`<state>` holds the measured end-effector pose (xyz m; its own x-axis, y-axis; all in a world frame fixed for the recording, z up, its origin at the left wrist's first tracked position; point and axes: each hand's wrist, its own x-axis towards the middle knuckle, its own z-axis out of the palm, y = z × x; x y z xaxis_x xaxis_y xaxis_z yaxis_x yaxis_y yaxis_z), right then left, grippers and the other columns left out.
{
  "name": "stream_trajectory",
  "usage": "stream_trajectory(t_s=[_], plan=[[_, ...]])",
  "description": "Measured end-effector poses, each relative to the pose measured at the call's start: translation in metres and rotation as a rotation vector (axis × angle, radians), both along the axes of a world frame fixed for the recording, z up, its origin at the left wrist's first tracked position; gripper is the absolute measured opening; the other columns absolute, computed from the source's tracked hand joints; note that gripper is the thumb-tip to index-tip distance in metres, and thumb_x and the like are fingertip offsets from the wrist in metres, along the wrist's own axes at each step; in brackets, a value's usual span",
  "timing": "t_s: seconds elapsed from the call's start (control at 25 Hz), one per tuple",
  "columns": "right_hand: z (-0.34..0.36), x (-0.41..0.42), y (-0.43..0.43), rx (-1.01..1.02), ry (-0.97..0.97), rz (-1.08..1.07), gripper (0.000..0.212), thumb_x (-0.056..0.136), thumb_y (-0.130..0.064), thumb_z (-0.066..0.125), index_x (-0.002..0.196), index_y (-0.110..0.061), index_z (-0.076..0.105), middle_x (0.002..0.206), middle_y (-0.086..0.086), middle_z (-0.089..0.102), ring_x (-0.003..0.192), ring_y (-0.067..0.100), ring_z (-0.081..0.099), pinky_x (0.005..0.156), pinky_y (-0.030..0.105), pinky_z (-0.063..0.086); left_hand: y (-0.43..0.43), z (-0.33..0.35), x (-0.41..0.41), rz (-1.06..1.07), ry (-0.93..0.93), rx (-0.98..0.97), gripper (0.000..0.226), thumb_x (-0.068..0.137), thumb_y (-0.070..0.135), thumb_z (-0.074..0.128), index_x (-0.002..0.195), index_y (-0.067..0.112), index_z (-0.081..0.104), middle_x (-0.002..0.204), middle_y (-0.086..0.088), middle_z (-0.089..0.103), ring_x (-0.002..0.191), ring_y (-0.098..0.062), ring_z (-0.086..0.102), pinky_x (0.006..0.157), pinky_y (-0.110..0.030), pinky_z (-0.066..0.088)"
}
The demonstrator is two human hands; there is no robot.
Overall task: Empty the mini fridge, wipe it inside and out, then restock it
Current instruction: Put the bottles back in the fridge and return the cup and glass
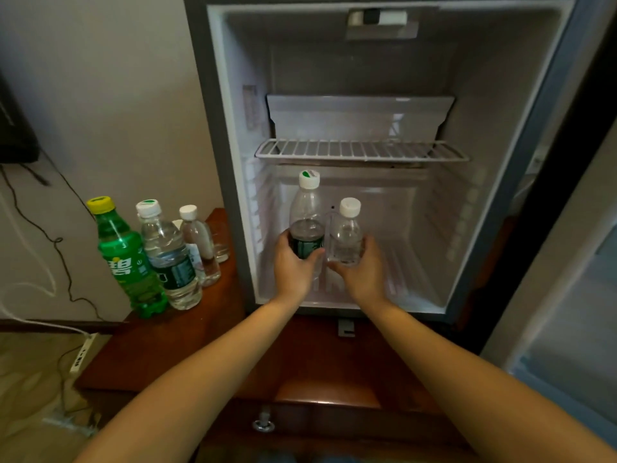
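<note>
Mini fridge (230, 162): open, on wooden cabinet. Left hand (293, 267) gripping tall water bottle (307, 208), right hand (365, 274) gripping small water bottle (349, 233); both upright, near front edge of fridge floor. Advisable: keep upright, caps below wire shelf (360, 150).
</note>
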<state>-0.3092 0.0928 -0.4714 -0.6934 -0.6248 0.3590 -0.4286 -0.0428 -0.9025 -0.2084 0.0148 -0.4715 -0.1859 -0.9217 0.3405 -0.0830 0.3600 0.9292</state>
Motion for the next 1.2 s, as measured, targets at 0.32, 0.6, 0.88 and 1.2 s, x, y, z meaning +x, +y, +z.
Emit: stream_trajectory(t_s=[0.32, 0.6, 0.88, 1.2], plan=[[-0.007, -0.021, -0.046, 0.069, 0.037, -0.030, 0.068, 0.065, -0.014, 0.085, 0.124, -0.013, 0.051, 0.115, 0.006, 0.061, 0.106, 0.020, 0.059, 0.089, 0.036, 0.051, -0.041, -0.001, -0.030, 0.063, -0.002, 0.059, 0.063, 0.075, 0.016, 0.078, 0.130, 0.010, 0.048, 0.123, -0.007, 0.059, 0.115, -0.022, 0.056, 0.097, -0.036, 0.048], [-0.006, -0.039, -0.078, 0.150, 0.043, -0.032, 0.076, 0.068, -0.014, 0.082, 0.133, -0.012, 0.043, 0.121, 0.013, 0.053, 0.109, 0.025, 0.056, 0.091, 0.039, 0.051, -0.066, 0.002, -0.047, 0.072, 0.001, 0.055, 0.064, 0.076, 0.012, 0.078, 0.131, 0.007, 0.046, 0.125, -0.011, 0.057, 0.118, -0.025, 0.054, 0.100, -0.039, 0.046], [-0.004, -0.048, -0.103, 0.217, 0.083, -0.093, 0.079, 0.076, -0.014, 0.076, 0.141, -0.005, 0.032, 0.131, 0.021, 0.042, 0.123, 0.035, 0.041, 0.093, 0.033, 0.040, -0.077, -0.004, -0.057, 0.091, -0.039, 0.016, 0.071, 0.078, 0.016, 0.076, 0.137, 0.004, 0.039, 0.130, -0.015, 0.052, 0.122, -0.027, 0.050, 0.096, -0.031, 0.044], [-0.006, -0.046, -0.104, 0.252, 0.150, -0.116, 0.074, 0.078, -0.014, 0.074, 0.139, -0.003, 0.033, 0.129, 0.023, 0.042, 0.120, 0.039, 0.042, 0.096, 0.041, 0.042, -0.080, -0.006, -0.052, 0.074, -0.076, 0.020, 0.068, 0.079, 0.018, 0.076, 0.137, 0.007, 0.043, 0.126, -0.012, 0.057, 0.116, -0.024, 0.055, 0.088, -0.023, 0.044]])
